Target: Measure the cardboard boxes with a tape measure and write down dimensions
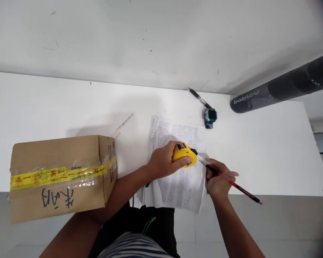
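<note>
Holding the yellow tape measure [183, 157] over the paper stack [174, 191], the left hand [164, 161] has its fingers closed round the casing, while the right hand [220, 179], at the stack's right edge, pinches a red-and-black pen [243, 190] angled toward the tape measure. Working neatly here likely calls for a steady, level hold on the casing and a light pinch low on the pen, so its tip neither skids nor scuffs the stack's top sheet. With the cardboard box [59, 157] left of the stack and the watch [210, 115] beyond its far right corner, neither should crowd the hands.
</note>
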`<control>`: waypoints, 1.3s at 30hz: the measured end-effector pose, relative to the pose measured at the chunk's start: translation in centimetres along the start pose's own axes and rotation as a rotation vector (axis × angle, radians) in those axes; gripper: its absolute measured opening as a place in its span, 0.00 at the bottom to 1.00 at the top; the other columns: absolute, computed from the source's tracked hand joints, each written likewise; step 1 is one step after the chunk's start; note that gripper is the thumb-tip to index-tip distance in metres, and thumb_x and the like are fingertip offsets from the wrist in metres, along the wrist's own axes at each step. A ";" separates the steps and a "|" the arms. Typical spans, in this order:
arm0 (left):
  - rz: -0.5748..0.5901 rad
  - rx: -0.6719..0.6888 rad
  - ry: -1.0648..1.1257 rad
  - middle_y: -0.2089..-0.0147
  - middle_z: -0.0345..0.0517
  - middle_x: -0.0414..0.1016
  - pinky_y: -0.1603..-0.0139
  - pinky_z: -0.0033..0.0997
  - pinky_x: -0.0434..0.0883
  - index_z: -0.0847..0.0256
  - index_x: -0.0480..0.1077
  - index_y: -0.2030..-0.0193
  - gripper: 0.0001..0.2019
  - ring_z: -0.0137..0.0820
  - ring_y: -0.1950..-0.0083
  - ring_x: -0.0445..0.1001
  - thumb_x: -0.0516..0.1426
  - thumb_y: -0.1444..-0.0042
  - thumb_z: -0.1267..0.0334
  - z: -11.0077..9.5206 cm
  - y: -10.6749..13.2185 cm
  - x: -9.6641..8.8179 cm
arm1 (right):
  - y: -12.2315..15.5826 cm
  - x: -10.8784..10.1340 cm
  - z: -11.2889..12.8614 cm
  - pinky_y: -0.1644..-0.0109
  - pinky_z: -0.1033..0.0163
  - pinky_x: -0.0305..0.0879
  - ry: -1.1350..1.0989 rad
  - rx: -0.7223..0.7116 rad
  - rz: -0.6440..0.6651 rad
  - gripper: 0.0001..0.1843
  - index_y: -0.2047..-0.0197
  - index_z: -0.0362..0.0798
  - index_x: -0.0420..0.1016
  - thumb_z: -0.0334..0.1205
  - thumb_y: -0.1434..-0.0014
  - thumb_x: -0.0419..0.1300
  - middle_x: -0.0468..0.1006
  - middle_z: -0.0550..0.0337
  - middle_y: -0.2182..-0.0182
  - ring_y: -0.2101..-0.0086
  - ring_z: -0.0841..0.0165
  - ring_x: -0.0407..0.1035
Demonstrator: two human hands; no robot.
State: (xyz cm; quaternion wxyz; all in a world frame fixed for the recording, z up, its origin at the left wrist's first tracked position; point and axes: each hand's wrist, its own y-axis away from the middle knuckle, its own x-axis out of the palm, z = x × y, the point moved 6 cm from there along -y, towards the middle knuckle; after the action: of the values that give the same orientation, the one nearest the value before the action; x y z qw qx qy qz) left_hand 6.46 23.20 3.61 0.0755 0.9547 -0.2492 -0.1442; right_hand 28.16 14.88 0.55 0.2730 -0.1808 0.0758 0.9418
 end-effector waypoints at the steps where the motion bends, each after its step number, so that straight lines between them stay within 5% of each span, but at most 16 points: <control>1: -0.004 0.011 -0.010 0.57 0.43 0.77 0.63 0.32 0.71 0.56 0.64 0.47 0.25 0.34 0.61 0.77 0.56 0.44 0.42 0.0 0.0 0.0 | 0.0 -0.1 -0.1 0.78 0.62 0.51 0.015 0.005 -0.017 0.47 0.64 0.45 0.78 0.78 0.45 0.35 0.59 0.65 0.86 0.83 0.69 0.55; 6: -0.062 0.242 -0.184 0.57 0.46 0.77 0.63 0.34 0.72 0.59 0.62 0.46 0.27 0.35 0.61 0.77 0.53 0.42 0.40 -0.4 0.7 0.8 | -0.4 -0.1 0.2 0.62 0.59 0.66 0.173 -0.075 -0.110 0.24 0.57 0.48 0.78 0.60 0.44 0.61 0.77 0.57 0.68 0.67 0.64 0.70; 12: -0.162 0.707 -0.570 0.58 0.53 0.77 0.54 0.42 0.71 0.63 0.65 0.50 0.29 0.40 0.60 0.78 0.50 0.42 0.37 -2.4 3.2 2.5 | 0.3 2.6 2.3 0.58 0.55 0.70 0.321 -0.404 0.158 0.29 0.39 0.48 0.67 0.44 0.43 0.56 0.78 0.51 0.54 0.64 0.62 0.73; 14: -0.197 0.771 -0.572 0.58 0.54 0.77 0.55 0.42 0.72 0.63 0.66 0.52 0.29 0.40 0.59 0.78 0.49 0.42 0.36 -3.3 6.0 2.4 | 0.7 3.2 2.8 0.53 0.53 0.70 0.380 -0.507 0.188 0.29 0.39 0.48 0.67 0.42 0.44 0.54 0.76 0.49 0.49 0.58 0.59 0.74; 17: -0.246 0.829 -0.442 0.58 0.53 0.78 0.54 0.41 0.72 0.61 0.66 0.51 0.30 0.39 0.59 0.77 0.50 0.44 0.35 -2.9 13.4 1.5 | 0.8 3.8 2.6 0.49 0.50 0.69 0.478 -0.564 0.166 0.28 0.38 0.48 0.66 0.41 0.41 0.48 0.74 0.49 0.46 0.51 0.56 0.72; 20: -0.303 0.708 -0.275 0.60 0.51 0.78 0.59 0.38 0.73 0.60 0.67 0.52 0.30 0.37 0.63 0.77 0.54 0.47 0.35 2.0 22.6 0.3 | 0.7 4.1 2.0 0.49 0.51 0.69 0.546 -0.588 0.143 0.28 0.37 0.49 0.65 0.40 0.39 0.45 0.73 0.51 0.44 0.49 0.57 0.71; 25: -0.466 -0.018 -0.035 0.60 0.50 0.80 0.60 0.37 0.75 0.58 0.66 0.48 0.25 0.40 0.61 0.79 0.53 0.43 0.43 16.1 34.8 -1.2 | 0.7 4.1 1.3 0.51 0.54 0.71 0.617 -0.647 0.127 0.27 0.37 0.52 0.65 0.41 0.39 0.47 0.74 0.54 0.45 0.52 0.58 0.73; 28: -0.656 -0.311 0.050 0.61 0.50 0.80 0.59 0.41 0.76 0.60 0.65 0.49 0.27 0.44 0.60 0.80 0.53 0.46 0.40 21.1 39.5 -2.3 | 0.7 3.9 1.1 0.53 0.55 0.71 0.642 -0.652 0.117 0.27 0.37 0.52 0.66 0.40 0.39 0.47 0.75 0.54 0.46 0.53 0.59 0.73; 33: -0.846 -0.399 0.083 0.57 0.51 0.80 0.54 0.45 0.75 0.61 0.64 0.50 0.30 0.46 0.55 0.79 0.54 0.48 0.38 22.0 41.2 -3.8 | 1.2 4.1 1.4 0.57 0.56 0.71 0.658 -0.639 0.152 0.26 0.37 0.52 0.66 0.43 0.37 0.46 0.77 0.54 0.51 0.56 0.59 0.73; 36: -0.817 -0.295 0.080 0.56 0.51 0.79 0.50 0.46 0.74 0.60 0.63 0.49 0.27 0.46 0.52 0.78 0.54 0.47 0.41 20.3 39.6 -3.9 | 2.1 3.6 3.6 0.58 0.53 0.70 0.592 -0.651 0.077 0.26 0.39 0.48 0.68 0.46 0.36 0.46 0.76 0.49 0.53 0.60 0.58 0.72; 39: -0.732 -0.119 0.089 0.52 0.52 0.77 0.47 0.46 0.72 0.58 0.61 0.46 0.25 0.44 0.51 0.77 0.54 0.43 0.45 16.8 37.7 -3.7 | 5.7 2.2 8.3 0.58 0.50 0.69 0.388 -0.754 -0.074 0.25 0.41 0.45 0.70 0.47 0.36 0.47 0.74 0.44 0.53 0.63 0.58 0.71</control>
State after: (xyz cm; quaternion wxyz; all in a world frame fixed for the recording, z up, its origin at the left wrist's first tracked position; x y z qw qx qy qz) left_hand -18.99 -8.75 -3.29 0.0854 0.9798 0.1210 -0.1341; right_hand 20.84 13.20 7.65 0.2020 -0.4443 -0.2308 0.8418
